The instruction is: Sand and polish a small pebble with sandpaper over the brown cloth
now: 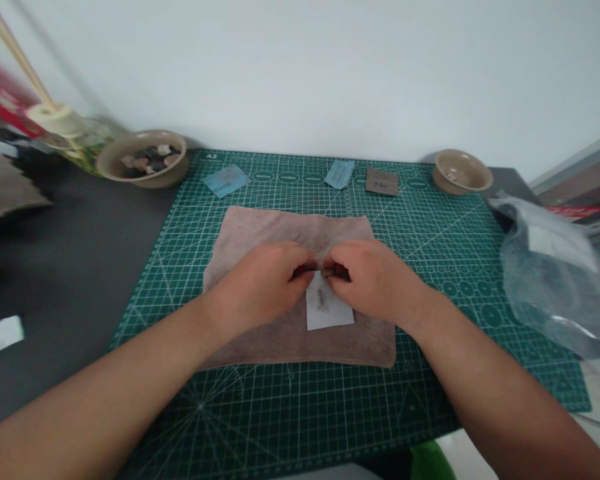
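Note:
My left hand [275, 277] and my right hand [367, 277] meet over a white square sheet [333, 313], fingertips pinched close together. Something small and dark shows between them at the sheet's top edge; the fingers hide most of it, so its kind cannot be told. A grey smudge marks the middle of the white sheet. Under the sheet and both hands lies a pinkish-brown cloth [285, 347], spread out with a few soft wrinkles. The cloth rests on a green cutting mat [250, 413] printed with white grid lines.
Behind the cloth lie two blue pieces [227, 181] [339, 174] and a brown square with dark writing [382, 182]. A bowl of stones [175, 175] stands back left, another bowl [463, 180] back right. Clear plastic bag [555, 287] on the right; reed diffuser [60, 123] on the left.

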{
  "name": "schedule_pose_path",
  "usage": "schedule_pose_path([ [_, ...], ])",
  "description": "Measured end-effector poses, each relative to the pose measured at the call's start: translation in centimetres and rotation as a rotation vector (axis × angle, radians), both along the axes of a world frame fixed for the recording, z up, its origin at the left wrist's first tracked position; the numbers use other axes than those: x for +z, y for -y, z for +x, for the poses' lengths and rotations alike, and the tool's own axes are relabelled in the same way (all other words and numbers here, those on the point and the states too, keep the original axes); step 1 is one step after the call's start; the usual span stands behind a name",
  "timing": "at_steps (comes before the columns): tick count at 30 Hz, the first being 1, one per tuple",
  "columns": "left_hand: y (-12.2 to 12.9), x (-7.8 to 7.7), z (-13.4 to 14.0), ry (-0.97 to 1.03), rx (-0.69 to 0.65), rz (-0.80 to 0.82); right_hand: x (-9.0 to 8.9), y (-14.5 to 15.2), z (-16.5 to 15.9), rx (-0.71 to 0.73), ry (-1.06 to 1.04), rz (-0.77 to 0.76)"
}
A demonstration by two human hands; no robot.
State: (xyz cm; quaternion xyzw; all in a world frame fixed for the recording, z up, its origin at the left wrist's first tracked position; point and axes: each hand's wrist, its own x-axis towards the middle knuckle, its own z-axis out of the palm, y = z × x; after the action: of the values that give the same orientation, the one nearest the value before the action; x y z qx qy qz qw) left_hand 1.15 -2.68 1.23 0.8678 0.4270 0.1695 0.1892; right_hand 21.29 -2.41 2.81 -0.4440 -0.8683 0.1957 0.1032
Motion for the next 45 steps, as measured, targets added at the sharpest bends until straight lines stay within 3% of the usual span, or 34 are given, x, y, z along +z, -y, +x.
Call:
schedule_pose_path([
  [8,-0.1,-0.1,0.0,-0.068,0.088,-0.095,-0.2,0.1,-0.1,-0.002,-0.021,-0.019],
  [18,0.3,1.2,-0.5,-0.223,0.143,-0.104,0.3,0.2,0.3,-0.047,-0.044,0.023],
  [22,0.3,1.6,-0.2,-0.271,0.157,-0.194,0.2,0.2,0.2,-0.039,-0.026,0.019],
  [29,0.6,1.6,0.7,-0.130,0.167,-0.320,0.1,0.3,-0.1,-0.015,0.021,-0.006],
  [45,0.3,1.3,0.9,-0.284,0.146,-0.216,0.2,0.7,-0.5,0.049,0.070,-0.023],
])
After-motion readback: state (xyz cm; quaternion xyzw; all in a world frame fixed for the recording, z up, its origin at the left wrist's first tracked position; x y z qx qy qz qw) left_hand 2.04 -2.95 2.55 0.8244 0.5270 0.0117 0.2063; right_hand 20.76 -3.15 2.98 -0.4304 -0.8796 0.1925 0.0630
